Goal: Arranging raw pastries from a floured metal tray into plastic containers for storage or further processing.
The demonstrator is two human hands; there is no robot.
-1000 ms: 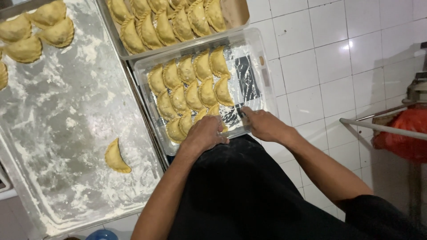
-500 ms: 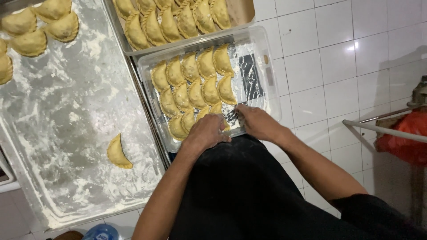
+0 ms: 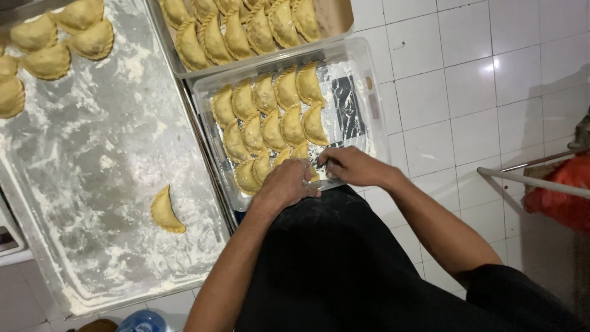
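A clear plastic container [image 3: 372,104] lies on the white tiled floor, filled in rows with raw crimped half-moon pastries [image 3: 278,120]. My left hand [image 3: 284,183] rests palm down on the pastries at the container's near edge. My right hand [image 3: 349,165] is beside it, fingers pinched at a pastry in the near row; what they grip is hidden. My black-clothed lap lies just below both hands.
A large floured metal tray [image 3: 80,172] lies to the left, with one lone pastry [image 3: 165,211] and several more [image 3: 55,43] at its far end. Another tray of pastries [image 3: 246,27] sits beyond the container. A metal bar [image 3: 528,179] and red bag [image 3: 565,190] stand right.
Both hands have stayed at the container's near edge, with small finger movements over the near row. The view has drifted slightly.
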